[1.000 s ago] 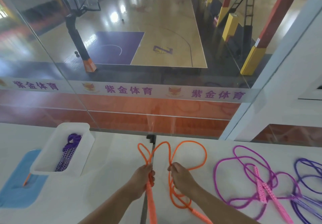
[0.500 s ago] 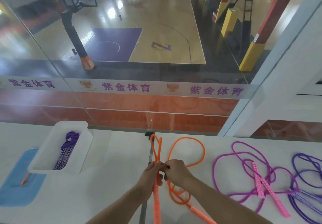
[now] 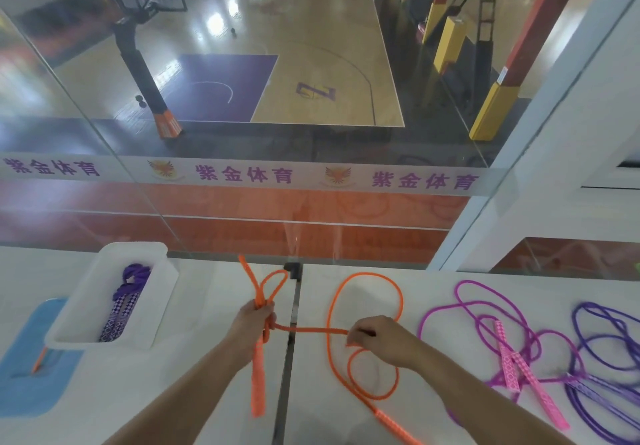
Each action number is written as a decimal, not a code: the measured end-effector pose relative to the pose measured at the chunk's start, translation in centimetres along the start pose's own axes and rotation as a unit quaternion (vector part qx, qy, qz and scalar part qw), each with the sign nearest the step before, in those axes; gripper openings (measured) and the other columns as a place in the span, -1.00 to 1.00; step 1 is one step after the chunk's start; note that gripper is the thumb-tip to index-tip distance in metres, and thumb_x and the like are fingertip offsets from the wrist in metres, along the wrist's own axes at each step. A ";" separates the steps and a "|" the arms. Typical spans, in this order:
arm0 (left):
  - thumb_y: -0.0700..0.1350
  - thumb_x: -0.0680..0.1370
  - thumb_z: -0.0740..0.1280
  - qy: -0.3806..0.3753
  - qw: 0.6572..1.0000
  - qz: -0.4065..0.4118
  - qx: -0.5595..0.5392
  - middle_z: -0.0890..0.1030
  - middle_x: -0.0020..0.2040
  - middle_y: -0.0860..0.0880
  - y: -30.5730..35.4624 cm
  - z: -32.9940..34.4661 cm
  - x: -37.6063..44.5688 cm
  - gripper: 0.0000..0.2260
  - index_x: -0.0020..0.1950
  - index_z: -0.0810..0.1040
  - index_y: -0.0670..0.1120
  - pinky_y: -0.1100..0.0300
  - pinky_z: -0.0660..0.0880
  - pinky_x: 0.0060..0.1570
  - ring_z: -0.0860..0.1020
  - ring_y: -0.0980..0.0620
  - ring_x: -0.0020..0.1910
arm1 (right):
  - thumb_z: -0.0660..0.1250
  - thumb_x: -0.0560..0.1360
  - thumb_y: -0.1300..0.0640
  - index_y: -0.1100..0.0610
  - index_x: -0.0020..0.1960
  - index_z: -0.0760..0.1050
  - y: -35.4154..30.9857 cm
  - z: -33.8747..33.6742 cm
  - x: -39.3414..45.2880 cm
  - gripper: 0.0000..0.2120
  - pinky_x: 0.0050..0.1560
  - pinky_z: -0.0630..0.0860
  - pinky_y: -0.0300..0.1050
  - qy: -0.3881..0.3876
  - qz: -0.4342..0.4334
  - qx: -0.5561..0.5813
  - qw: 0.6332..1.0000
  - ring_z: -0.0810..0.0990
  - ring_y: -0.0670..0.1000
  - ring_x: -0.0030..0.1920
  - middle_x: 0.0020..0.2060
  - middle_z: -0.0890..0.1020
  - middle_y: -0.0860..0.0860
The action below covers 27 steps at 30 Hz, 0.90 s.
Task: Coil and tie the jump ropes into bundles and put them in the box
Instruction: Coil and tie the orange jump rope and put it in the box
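Orange jump rope (image 3: pixel 365 333) lies across the seam between two white tabletops (image 3: pixel 214 368), partly gathered and partly loose; the left hand (image 3: pixel 254 330) is curled round a gathered section of it, with two narrow loops standing out beyond the fist toward the glass and one orange handle (image 3: pixel 258 380) trailing back toward the person; a turn of rope wraps the gathered section right at the fist; from there a single taut strand runs rightward over the seam to the right hand (image 3: pixel 384 340), whose fingers are closed on the strand in a pinch; the rest of the orange rope lies in a large loop and a smaller loop on the right tabletop around that hand, and its second handle (image 3: pixel 398 429) points toward the bottom edge.

A white box (image 3: pixel 104 335) sits well to the left, resting partly on a blue mat (image 3: pixel 24 375); inside it lies one tied purple jump rope bundle (image 3: pixel 126 300) with patterned handles; to the right of the orange rope a magenta jump rope (image 3: pixel 485 320) with pink handles is sprawled loose, and at the far right a dark purple jump rope (image 3: pixel 606 344) lies loose too, the two overlapping near their handles; a glass wall (image 3: pixel 311 132) stands past the tabletops, with a basketball court below.
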State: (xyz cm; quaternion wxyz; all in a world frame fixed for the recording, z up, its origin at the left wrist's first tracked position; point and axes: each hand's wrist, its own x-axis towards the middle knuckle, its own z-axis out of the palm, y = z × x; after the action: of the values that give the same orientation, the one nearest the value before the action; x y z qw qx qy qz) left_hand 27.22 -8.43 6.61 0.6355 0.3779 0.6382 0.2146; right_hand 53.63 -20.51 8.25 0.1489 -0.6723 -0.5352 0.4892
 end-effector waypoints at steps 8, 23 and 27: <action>-0.12 0.68 0.19 -0.158 0.976 0.009 0.148 0.44 -0.32 -0.07 -0.4 4.8 -4.4 -0.80 -0.07 0.45 -0.19 0.25 0.41 -0.47 0.43 0.06 -0.46 | 0.29 0.61 -0.04 0.02 0.03 0.65 -2.7 1.0 0.9 -0.79 0.03 0.64 -0.04 -0.006 -0.022 -0.045 0.999 0.65 0.00 -0.06 -0.06 0.68 -0.04; -0.20 0.65 0.25 -0.128 0.991 -0.026 0.042 0.55 -0.38 -0.13 0.1 0.3 -3.1 -0.86 -0.06 0.54 -0.21 0.20 0.35 -0.52 0.42 0.02 -0.54 | 0.36 0.57 -0.09 0.00 -0.32 0.48 -0.2 -2.6 1.9 -0.67 -0.24 0.39 -0.15 0.072 0.005 -0.053 0.996 0.46 -0.10 -0.33 -0.35 0.52 -0.06; -0.21 0.66 0.25 0.018 0.983 -0.056 -0.174 0.52 -0.42 -0.10 0.6 -4.0 -0.4 -0.81 -0.15 0.47 -0.20 0.30 0.40 -0.55 0.48 0.05 -0.53 | 0.34 0.59 -0.06 0.01 -0.23 0.60 2.2 -4.7 1.2 -0.74 -0.26 0.38 -0.30 0.105 0.029 -0.051 0.993 0.51 -0.15 -0.30 -0.27 0.62 -0.05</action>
State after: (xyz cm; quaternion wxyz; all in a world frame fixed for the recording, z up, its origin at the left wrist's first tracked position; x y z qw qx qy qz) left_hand 23.38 -7.59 7.72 0.6910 0.2215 0.6223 0.2935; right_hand 58.67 -18.86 8.28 0.1557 -0.7419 -0.5210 0.3923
